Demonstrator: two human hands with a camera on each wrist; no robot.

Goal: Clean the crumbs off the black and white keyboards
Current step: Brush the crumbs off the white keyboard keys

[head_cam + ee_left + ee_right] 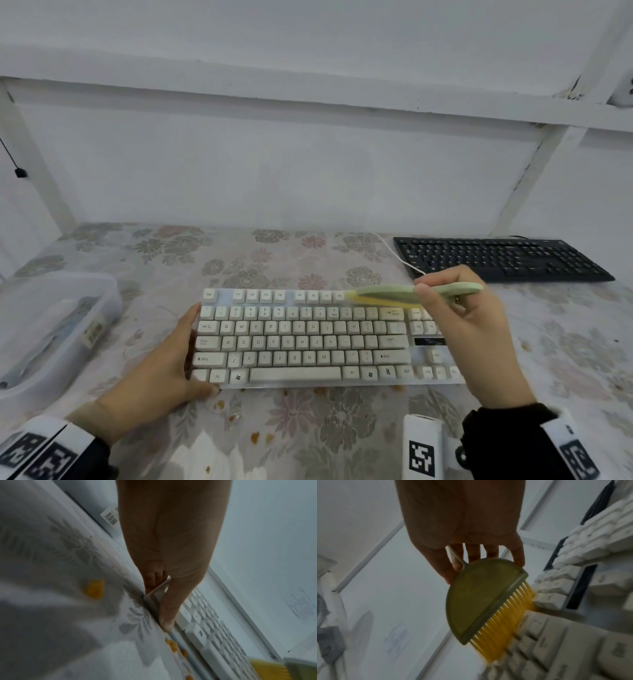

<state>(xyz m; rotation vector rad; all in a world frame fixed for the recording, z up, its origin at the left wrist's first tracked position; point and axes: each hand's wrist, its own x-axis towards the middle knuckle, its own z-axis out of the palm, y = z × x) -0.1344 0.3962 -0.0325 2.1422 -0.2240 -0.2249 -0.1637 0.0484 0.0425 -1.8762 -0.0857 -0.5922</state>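
your left hand (161,373) grips the left end of the white keyboard (308,339), thumb on its near edge, fingers along its side. your right hand (469,329) pinches the green brush (411,293); its yellow bristles (506,622) touch the keys at the keyboard's far right. crumbs (255,437) lie on the floral cloth (308,438) near the keyboard. the black keyboard (500,258) lies beyond its right end, a clear box (51,329) to its left.
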